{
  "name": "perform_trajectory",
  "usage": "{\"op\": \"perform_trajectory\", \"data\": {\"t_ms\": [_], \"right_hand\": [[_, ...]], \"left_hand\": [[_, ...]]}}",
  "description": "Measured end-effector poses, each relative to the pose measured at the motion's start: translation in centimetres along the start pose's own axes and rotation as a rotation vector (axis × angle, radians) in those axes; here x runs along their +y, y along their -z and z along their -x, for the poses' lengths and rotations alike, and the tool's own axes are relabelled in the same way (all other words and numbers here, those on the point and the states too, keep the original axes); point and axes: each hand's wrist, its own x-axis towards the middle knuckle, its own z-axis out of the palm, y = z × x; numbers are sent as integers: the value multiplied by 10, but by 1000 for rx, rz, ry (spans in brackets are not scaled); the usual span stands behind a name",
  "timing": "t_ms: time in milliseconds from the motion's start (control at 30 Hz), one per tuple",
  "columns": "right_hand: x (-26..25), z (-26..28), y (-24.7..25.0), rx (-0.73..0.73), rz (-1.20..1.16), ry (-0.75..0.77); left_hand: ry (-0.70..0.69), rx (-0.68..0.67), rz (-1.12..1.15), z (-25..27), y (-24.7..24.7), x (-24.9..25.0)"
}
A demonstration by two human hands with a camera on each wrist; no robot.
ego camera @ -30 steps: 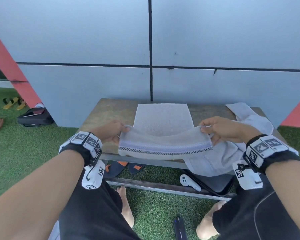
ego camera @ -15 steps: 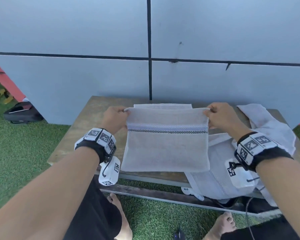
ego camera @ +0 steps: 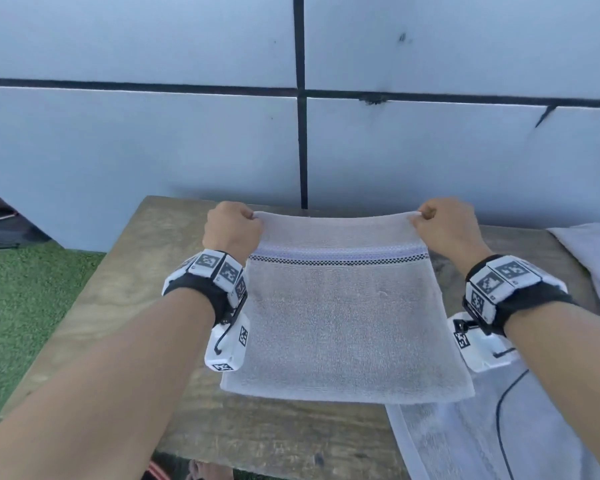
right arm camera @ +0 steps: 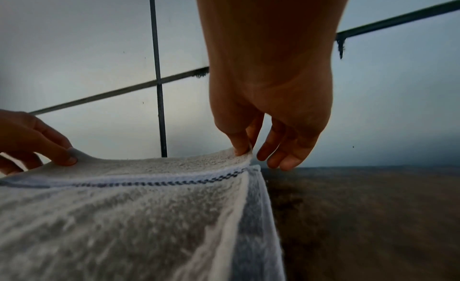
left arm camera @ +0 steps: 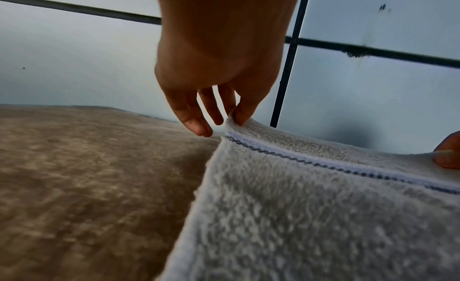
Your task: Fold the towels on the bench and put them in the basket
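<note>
A pale grey towel with a checkered stripe near its far edge lies folded double on the wooden bench. My left hand pinches its far left corner between thumb and forefinger. My right hand pinches the far right corner the same way. Both corners are held at the far side of the bench, slightly raised, with the edge between them sagging a little. The other fingers hang loose beside the cloth. No basket is in view.
More pale towels lie crumpled at the right, running from the near edge to the far right end. A grey panelled wall stands right behind the bench. Green turf lies to the left, with a dark bag.
Both hands carried the towel's near edge up and away over the rest of it, to the far side of the bench. The towel now lies folded in half.
</note>
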Motion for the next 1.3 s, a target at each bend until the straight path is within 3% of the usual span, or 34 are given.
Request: {"op": "perform_trajectory", "data": {"t_ms": [233, 367, 500, 800, 1067, 1167, 1300], "right_hand": [[13, -5, -21, -7, 10, 87], [10, -3, -20, 13, 57, 92], [11, 0, -20, 24, 79, 96], [8, 3, -16, -137, 113, 241], [0, 20, -1, -306, 16, 240], [-1, 33, 3, -396, 96, 273], [-1, 56, -3, -388, 177, 375]], "left_hand": [[-288, -17, -88, -13, -26, -23], [-377, -97, -76, -18, -24, -23], [-398, -162, -57, -19, -21, -16], [-502, -306, -223, -18, -23, -3], [-485, -502, -282, 10, -11, 9], [-501, -567, -318, 23, -6, 11], [-461, -576, -301, 37, -1, 9]]}}
